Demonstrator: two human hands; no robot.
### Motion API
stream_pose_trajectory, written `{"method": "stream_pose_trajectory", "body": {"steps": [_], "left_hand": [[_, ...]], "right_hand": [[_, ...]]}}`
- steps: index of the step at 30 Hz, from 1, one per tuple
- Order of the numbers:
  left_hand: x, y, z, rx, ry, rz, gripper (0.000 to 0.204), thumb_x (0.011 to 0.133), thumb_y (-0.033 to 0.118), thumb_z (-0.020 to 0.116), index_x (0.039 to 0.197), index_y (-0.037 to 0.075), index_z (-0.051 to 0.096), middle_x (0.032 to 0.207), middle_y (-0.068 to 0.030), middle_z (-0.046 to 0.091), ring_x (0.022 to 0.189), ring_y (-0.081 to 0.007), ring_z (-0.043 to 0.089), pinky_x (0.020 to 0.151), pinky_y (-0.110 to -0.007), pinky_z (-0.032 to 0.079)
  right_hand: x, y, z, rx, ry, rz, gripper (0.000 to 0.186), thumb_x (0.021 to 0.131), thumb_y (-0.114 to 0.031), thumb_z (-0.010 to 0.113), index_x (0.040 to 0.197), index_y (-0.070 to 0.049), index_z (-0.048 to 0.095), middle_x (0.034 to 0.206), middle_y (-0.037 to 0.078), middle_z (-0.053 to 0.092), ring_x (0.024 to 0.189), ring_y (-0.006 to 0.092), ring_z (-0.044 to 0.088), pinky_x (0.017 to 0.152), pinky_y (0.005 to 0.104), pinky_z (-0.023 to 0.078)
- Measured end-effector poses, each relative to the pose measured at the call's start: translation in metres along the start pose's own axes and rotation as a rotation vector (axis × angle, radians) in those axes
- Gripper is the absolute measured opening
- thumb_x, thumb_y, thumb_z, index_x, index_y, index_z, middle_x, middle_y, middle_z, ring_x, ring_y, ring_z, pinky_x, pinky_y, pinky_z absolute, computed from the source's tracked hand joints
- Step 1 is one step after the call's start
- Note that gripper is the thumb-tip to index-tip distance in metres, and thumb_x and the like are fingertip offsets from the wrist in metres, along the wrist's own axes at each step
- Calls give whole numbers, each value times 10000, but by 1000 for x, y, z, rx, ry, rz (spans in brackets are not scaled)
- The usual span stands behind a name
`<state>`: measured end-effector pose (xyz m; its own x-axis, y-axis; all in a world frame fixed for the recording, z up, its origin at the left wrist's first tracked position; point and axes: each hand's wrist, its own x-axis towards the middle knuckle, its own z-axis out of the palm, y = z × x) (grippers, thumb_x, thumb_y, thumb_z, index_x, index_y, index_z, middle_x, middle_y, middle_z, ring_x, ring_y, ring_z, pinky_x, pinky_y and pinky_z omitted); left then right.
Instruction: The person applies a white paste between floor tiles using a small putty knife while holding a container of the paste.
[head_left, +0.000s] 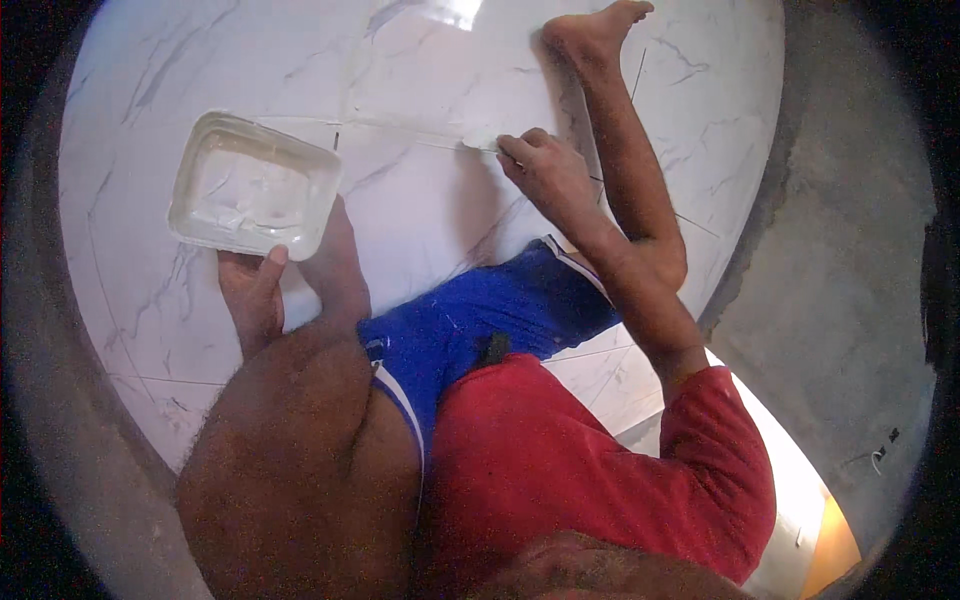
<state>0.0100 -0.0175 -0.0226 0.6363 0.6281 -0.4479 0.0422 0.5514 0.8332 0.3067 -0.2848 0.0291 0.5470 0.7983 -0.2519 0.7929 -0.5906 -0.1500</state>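
My left hand (255, 300) grips the near rim of a pale rectangular plastic tub (185, 190), with its thumb over the edge. Smooth white paste (250, 190) coats the bottom and walls of the tub, which is held above the floor. Out to the right, my right hand (550, 175) is closed in a pinch low over the white marbled floor tiles (420, 210). Its fingertips are at a tile joint smeared with white paste (425, 137). Something small and pale seems to be between them, too indistinct to name.
My bare legs are spread on the tiles, the right foot (595, 35) at the far edge. Grey rough concrete (830, 270) borders the tiles on the right. Dark thin joints (637, 75) run between tiles near my right leg. Bright light falls at lower right.
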Motion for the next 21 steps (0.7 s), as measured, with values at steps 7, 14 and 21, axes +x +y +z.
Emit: {"method": "stream_pose_trajectory", "body": {"steps": [7, 14, 21], "left_hand": [[-1, -7, -5, -51, 4, -6, 837, 761, 9, 784, 1471, -30, 342, 1386, -161, 514, 1314, -278, 495, 1148, -432, 363], [2, 0, 2, -86, -52, 11, 776, 797, -5, 755, 1453, -33, 342, 1400, -162, 500, 1302, -279, 501, 1132, -421, 386], [4, 3, -7, -74, -67, 41, 802, 789, 14, 774, 1465, -31, 345, 1396, -154, 506, 1310, -266, 491, 1132, -423, 373]], "right_hand": [[-49, -24, 47, 89, -1, 199, 424, 955, -160, 571, 1371, -96, 525, 1101, 244, 583, 904, 397, 654, 744, 485, 567], [-51, -81, 90, 226, 7, 546, 568, 1007, -86, 431, 1544, -24, 259, 1242, 315, 458, 987, 493, 619, 846, 477, 561], [-69, -99, 103, 286, 69, 513, 581, 956, -39, 454, 1517, -6, 306, 1176, 321, 475, 923, 491, 627, 766, 498, 568]]}}
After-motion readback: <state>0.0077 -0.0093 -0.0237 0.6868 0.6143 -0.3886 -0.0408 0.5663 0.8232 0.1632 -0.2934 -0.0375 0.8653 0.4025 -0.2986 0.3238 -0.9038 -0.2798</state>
